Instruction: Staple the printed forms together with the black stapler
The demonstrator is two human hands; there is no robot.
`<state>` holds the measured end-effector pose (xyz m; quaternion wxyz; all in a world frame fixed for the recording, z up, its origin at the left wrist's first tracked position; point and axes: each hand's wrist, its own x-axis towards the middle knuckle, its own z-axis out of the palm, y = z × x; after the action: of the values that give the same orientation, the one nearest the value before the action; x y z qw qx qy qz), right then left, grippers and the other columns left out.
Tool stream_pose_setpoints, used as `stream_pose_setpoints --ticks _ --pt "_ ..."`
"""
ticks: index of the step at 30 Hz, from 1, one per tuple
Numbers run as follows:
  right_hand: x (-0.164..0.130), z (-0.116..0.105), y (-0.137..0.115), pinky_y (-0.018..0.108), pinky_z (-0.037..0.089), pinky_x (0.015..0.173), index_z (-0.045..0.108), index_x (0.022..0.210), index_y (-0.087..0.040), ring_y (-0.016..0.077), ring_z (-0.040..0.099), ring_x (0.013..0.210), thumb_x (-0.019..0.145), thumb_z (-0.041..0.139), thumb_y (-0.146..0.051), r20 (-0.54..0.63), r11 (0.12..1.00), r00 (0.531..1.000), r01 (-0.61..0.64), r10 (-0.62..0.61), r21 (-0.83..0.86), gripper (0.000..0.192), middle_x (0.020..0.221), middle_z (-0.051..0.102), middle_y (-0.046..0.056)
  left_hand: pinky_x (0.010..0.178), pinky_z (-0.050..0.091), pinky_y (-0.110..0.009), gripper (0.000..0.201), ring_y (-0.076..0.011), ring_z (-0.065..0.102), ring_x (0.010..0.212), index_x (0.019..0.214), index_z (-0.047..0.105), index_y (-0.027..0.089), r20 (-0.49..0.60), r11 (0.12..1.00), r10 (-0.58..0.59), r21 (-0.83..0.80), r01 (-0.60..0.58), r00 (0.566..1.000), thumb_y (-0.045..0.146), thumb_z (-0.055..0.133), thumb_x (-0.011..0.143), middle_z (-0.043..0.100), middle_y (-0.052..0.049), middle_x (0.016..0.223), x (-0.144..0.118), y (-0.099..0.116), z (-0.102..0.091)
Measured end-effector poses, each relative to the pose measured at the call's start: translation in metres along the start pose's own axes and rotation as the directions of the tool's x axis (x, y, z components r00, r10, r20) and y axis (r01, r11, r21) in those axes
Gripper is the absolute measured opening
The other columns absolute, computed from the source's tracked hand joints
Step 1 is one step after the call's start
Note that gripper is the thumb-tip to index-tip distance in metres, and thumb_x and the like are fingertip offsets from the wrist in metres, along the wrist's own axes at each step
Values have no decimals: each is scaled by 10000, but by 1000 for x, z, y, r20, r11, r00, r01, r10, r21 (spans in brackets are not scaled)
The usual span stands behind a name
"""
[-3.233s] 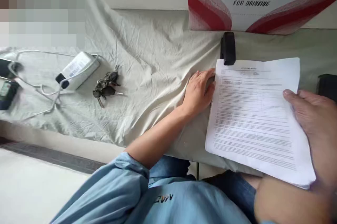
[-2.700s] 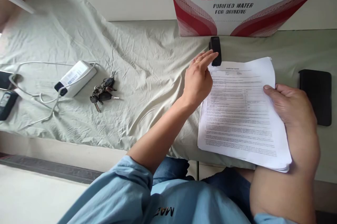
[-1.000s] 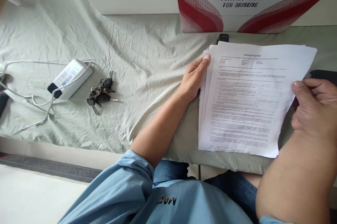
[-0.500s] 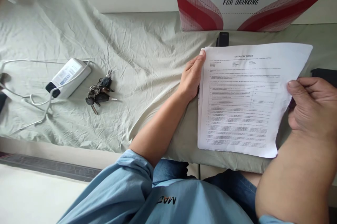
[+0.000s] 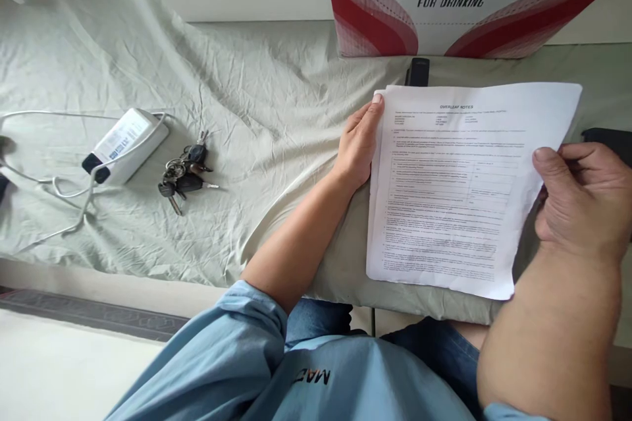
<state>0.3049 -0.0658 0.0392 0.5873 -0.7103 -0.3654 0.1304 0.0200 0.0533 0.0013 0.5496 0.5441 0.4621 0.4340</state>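
Both hands are on the paper here: the left hand (image 5: 356, 144) has the stack of sheets (image 5: 444, 217) by its left side, thumb on the printed face close to the top corner, while the right hand (image 5: 582, 197) pinches the right edge, thumb in front, so each grip is closed on paper. The stack is over the near part of the cloth-covered counter (image 5: 276, 72), a slightly offset sheet peeping out on the left, its front page headed OVERLEAF NOTES. Just past its top edge a black stapler-like object (image 5: 419, 72) shows, partly hidden by the paper, and behind that stands a red-and-white carton (image 5: 459, 32) lettered PURIFIED WATER FOR DRINKING. A flat black object (image 5: 607, 138) shows partly behind the right hand. Out left, well apart from the hands, a bunch of keys (image 5: 185, 174) lies near a white block (image 5: 131, 144) with a black end, a pale cable (image 5: 44, 112) crossing over it.
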Motion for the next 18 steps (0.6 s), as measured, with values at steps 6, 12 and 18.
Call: stream_pose_setpoints --ticks 6,12,18 --pt "-1 1 0 395 435 724 819 792 -245 137 483 615 638 1129 -628 -8 996 997 81 -81 28 517 648 644 -47 1124 789 -472 648 -272 889 1395 1215 797 244 30 991 -91 -97 94 995 595 266 1336 882 -53 1169 2 0 3" --pt "-10 10 -14 361 378 663 818 750 -261 139 488 604 603 1157 -668 51 999 998 28 -30 47 550 593 623 -60 1252 762 -522 699 -337 761 1651 1368 807 268 54 1000 -5 -18 6 999 725 281 1313 882 -63 1400 2 -5 -1" --pt "-10 8 -18 359 364 623 820 733 -262 144 509 587 584 1167 -711 76 999 996 43 -43 13 587 586 654 -48 1271 747 -550 631 -341 752 1666 1312 816 256 80 998 10 -56 -5 997 657 328 1331 873 -44 1458 1 -1 2"
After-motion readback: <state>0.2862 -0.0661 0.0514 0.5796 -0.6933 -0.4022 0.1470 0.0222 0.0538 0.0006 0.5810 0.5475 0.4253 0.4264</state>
